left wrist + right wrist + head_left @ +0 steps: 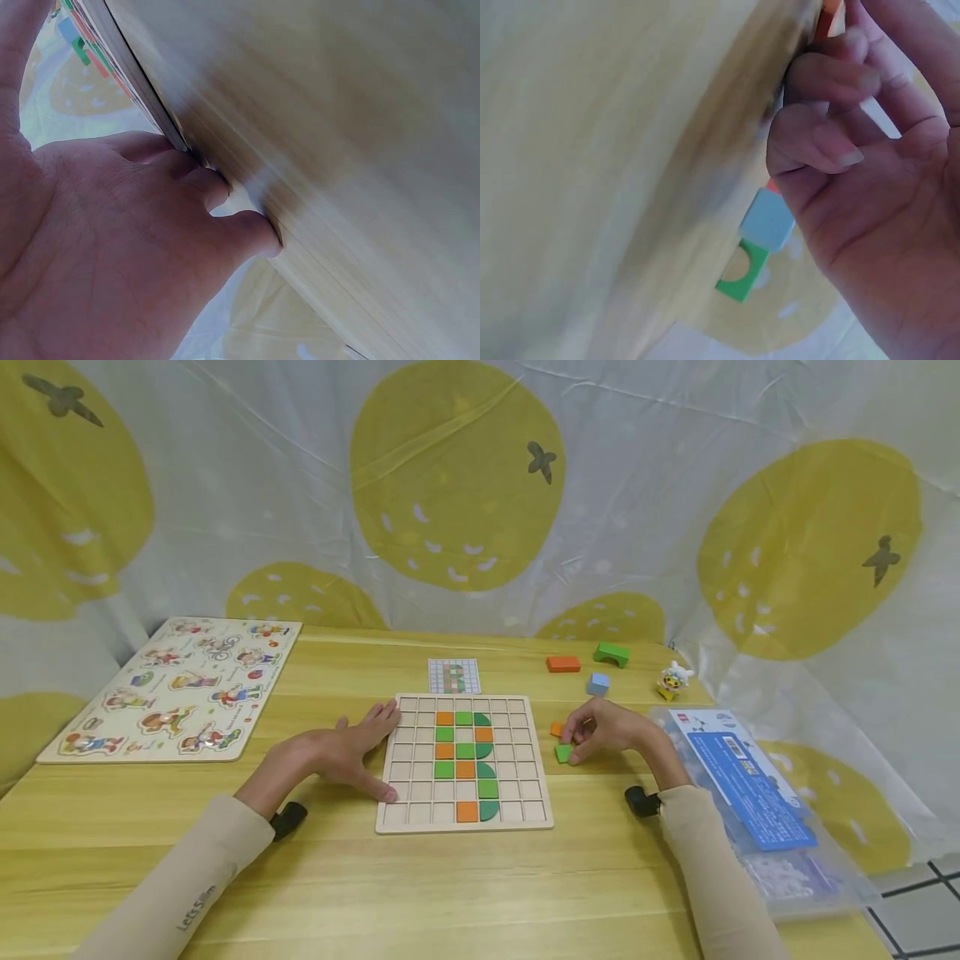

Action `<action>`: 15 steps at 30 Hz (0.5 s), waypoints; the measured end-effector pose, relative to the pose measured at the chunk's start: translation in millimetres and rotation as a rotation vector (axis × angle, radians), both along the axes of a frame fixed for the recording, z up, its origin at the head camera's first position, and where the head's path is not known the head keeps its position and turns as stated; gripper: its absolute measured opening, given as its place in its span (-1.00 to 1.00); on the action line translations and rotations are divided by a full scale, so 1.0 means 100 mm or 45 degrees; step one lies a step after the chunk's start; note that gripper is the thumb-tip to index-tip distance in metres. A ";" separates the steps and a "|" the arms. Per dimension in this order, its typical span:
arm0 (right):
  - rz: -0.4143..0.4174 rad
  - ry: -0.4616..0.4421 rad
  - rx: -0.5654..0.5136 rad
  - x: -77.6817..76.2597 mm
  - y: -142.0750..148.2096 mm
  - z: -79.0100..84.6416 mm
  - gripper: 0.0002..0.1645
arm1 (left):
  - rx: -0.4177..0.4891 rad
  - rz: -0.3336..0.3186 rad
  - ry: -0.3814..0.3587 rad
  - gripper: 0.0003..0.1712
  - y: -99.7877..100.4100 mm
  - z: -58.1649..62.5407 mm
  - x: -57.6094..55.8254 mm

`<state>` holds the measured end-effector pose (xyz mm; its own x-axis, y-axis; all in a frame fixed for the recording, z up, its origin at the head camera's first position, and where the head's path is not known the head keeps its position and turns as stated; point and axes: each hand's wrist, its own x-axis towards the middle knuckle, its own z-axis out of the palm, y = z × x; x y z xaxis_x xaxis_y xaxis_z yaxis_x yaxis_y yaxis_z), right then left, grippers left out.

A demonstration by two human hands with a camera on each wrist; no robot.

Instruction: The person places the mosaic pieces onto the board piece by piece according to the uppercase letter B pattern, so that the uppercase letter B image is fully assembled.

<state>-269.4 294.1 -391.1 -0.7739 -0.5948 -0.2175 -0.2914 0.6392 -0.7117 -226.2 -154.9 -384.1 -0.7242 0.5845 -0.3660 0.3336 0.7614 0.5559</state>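
A wooden grid board (pixel 408 820) lies on the table, bearing orange and light green squares and dark green rounded pieces. My left hand (pixel 348 756) rests along its left side, fingers spread, fingertips at the upper edge and thumb on the lower left cells. In the left wrist view, the left hand (pixel 127 232) has its fingertips at the board's edge. Right of the board, my right hand (pixel 609 731) has curled fingers, its thumb and forefinger pinching the side of a green square tile (pixel 562 753). An orange tile (pixel 557 728) lies just behind, beside the fingertips.
A small pattern card (pixel 453 677) lies behind the board. Farther right are a red block (pixel 563 664), a green arch block (pixel 612 654), a blue cube (pixel 597 684) and a small figurine (pixel 673 680). A picture puzzle board (pixel 168 693) lies left, a plastic case (pixel 750 777) right.
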 end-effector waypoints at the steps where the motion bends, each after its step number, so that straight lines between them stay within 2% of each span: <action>1: 0.010 0.011 0.004 0.00 -0.02 0.01 -0.82 | 0.000 0.000 0.001 0.56 -0.01 0.00 0.00; 4: 0.051 0.043 -0.028 0.05 -0.17 0.09 -0.87 | -0.011 0.006 0.004 0.56 -0.01 0.00 -0.01; 8: 0.103 0.076 -0.123 0.21 -0.61 0.21 -0.93 | -0.004 0.010 0.003 0.56 -0.01 -0.01 -0.01; 13: 0.189 0.070 -0.207 0.48 -1.21 0.19 -0.95 | -0.009 -0.002 0.003 0.56 -0.01 -0.01 0.00; 15: 0.190 0.039 -0.229 0.58 -1.38 0.16 -0.93 | -0.010 -0.008 0.010 0.56 -0.01 -0.01 0.00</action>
<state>-211.8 156.0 -374.7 -0.6791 -0.7302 -0.0750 -0.3965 0.4509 -0.7997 -226.7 -155.5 -384.8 -0.7233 0.5864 -0.3647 0.3429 0.7634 0.5474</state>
